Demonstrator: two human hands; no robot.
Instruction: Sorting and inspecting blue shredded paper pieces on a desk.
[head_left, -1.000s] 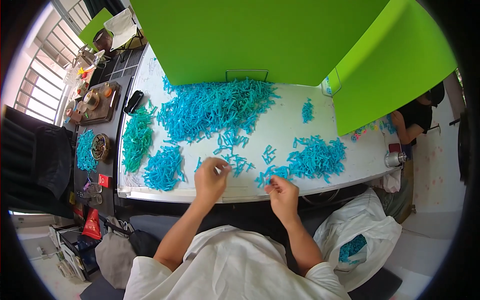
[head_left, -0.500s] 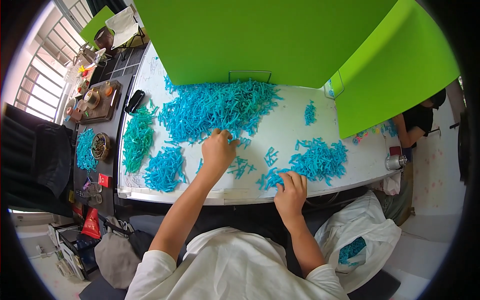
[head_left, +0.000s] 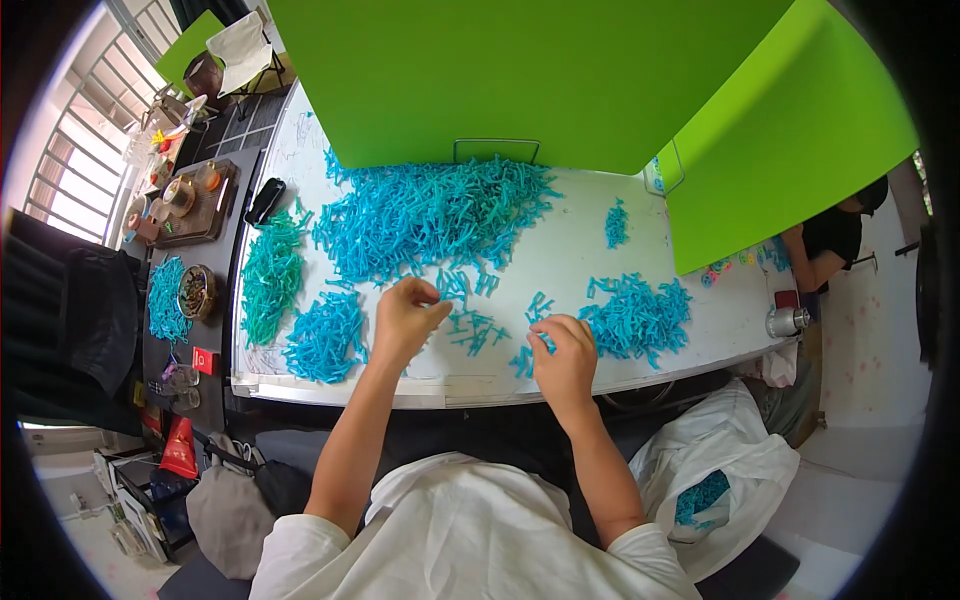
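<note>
Over the white table (head_left: 590, 255), both my hands hover above small, thin blue plastic pieces. My left hand (head_left: 403, 325) has its fingers curled and the thumb drawn in, just nearer than a big blue heap (head_left: 420, 220); whatever it may hold is hidden. Beside it lie a few loose blue-green pieces (head_left: 474, 330). My right hand (head_left: 566, 368) is closed in a pinch at the left edge of a smaller blue pile (head_left: 640, 318). Blue shows at its fingertips, too small to make out. Another small pile (head_left: 327, 340) sits left of my left forearm.
Tall green panels (head_left: 520, 80) stand at the back and right. Far left are a greener pile (head_left: 272, 275), a black case (head_left: 264, 201) and a dark side table with a tray (head_left: 205, 215). A white bag (head_left: 735, 450) stands lower right; another person's arm (head_left: 815, 265) shows beyond the panel.
My left hand has moved left and nearer, away from the big heap, uncovering loose pieces. My right hand has shifted slightly left and up from the pile's near edge, its fingers now pinched.
</note>
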